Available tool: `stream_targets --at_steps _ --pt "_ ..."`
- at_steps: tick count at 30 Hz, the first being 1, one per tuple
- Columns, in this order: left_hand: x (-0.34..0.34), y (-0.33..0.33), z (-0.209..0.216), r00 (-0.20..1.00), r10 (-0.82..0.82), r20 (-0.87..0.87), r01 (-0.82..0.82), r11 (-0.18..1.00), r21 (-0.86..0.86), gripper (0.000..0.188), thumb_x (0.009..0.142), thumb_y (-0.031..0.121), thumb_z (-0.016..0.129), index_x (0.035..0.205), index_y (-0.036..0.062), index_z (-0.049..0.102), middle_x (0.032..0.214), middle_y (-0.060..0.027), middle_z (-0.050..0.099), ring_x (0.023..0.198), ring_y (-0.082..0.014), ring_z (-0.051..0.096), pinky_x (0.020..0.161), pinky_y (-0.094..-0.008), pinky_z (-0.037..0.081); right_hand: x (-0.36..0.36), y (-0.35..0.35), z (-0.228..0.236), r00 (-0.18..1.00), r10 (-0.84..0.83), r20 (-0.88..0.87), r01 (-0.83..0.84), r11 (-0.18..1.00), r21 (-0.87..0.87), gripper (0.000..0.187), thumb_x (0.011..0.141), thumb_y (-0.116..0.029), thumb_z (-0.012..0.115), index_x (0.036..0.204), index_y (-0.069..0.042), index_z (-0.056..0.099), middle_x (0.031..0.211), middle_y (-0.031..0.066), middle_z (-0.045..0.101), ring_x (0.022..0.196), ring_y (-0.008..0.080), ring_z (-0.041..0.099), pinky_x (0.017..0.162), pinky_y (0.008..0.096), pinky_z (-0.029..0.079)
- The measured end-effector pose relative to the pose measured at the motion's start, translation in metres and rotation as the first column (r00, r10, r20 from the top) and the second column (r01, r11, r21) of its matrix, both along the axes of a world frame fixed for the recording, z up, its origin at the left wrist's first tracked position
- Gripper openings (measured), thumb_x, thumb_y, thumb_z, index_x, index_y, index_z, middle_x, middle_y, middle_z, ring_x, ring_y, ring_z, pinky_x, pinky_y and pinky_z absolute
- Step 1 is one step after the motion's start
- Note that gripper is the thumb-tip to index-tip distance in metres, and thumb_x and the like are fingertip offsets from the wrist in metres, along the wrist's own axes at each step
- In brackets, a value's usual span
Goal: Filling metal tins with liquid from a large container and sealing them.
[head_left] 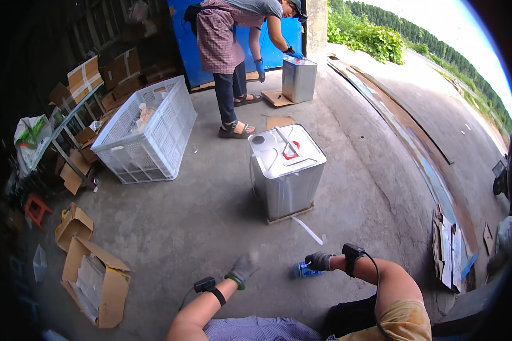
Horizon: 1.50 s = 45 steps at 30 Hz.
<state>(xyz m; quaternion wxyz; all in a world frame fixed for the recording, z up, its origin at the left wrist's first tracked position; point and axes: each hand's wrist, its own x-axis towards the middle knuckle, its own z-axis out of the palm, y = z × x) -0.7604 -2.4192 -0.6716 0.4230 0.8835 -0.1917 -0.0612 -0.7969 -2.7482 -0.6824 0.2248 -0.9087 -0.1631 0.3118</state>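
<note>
My left hand (243, 268), in a grey glove, hovers over the concrete floor with its fingers spread and holds nothing. My right hand (318, 261), also gloved, grips a small blue roll (302, 270) that rests on the floor. Just beyond both hands stands a square metal tin (287, 170) with a white handle and a red-and-white seal on its lid, set on a piece of cardboard. A loose white strip (308, 229) lies on the floor between the tin and my right hand.
Another person in blue gloves bends over a second metal tin (298, 78) at the back. A white plastic crate (148, 133) stands at the left. Opened cardboard boxes (94, 273) lie at the lower left, and cardboard scraps (449, 250) at the right.
</note>
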Motion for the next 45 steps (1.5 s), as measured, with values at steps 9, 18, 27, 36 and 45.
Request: stream_targets --at_steps 9,18,27,36,45 --pt "-0.001 0.000 -0.014 0.990 0.001 -0.143 0.000 1.000 0.005 0.035 0.070 0.029 0.060 0.093 0.0029 0.057 0.084 -0.0158 0.060 0.076 -0.0317 0.057 0.068 -0.0381 0.045 0.000 -0.007 -0.015 1.000 -0.008 -0.015 0.007 1.000 -0.020 0.033 0.074 -0.024 0.056 0.102 -0.008 0.058 0.092 0.0167 0.062 0.087 0.0334 0.059 0.075 0.0408 0.046" --pt "0.007 0.006 -0.031 0.923 0.068 -0.379 -0.041 0.996 0.078 0.054 0.067 0.019 0.072 0.112 0.0014 0.050 0.086 -0.0084 0.061 0.077 -0.0159 0.058 0.069 -0.0290 0.048 0.003 -0.002 -0.012 0.998 -0.016 -0.066 0.015 1.000 -0.020 0.035 0.073 -0.023 0.057 0.105 -0.008 0.058 0.094 0.0160 0.062 0.089 0.0326 0.059 0.077 0.0392 0.046" --pt "-0.004 0.011 -0.027 0.839 0.136 -0.527 -0.124 0.991 0.058 0.052 0.061 0.030 0.071 0.102 0.0032 0.054 0.092 -0.0129 0.061 0.086 -0.0234 0.059 0.074 -0.0342 0.046 0.005 0.003 -0.001 1.000 0.030 0.009 -0.030 0.999 -0.020 0.031 0.074 -0.025 0.056 0.099 -0.008 0.059 0.090 0.0164 0.062 0.086 0.0330 0.059 0.075 0.0401 0.046" --pt "-0.003 -0.003 -0.014 0.854 0.128 -0.504 -0.048 0.984 0.169 0.057 0.062 0.027 0.071 0.109 0.0017 0.051 0.093 -0.0100 0.062 0.085 -0.0207 0.058 0.076 -0.0323 0.046 0.002 -0.013 -0.009 0.997 0.068 0.043 -0.065 0.996 -0.052 0.032 0.073 -0.025 0.055 0.099 -0.007 0.059 0.092 0.0166 0.062 0.088 0.0335 0.059 0.076 0.0403 0.046" --pt "-0.009 -0.004 0.005 0.892 0.051 -0.449 -0.004 0.994 0.105 0.045 0.065 0.025 0.070 0.100 0.0018 0.055 0.085 -0.0105 0.063 0.078 -0.0215 0.060 0.073 -0.0330 0.046 0.002 -0.012 0.006 0.999 0.033 -0.024 -0.035 0.996 -0.087 0.033 0.072 -0.023 0.055 0.100 -0.007 0.060 0.093 0.0159 0.062 0.090 0.0320 0.058 0.079 0.0394 0.045"
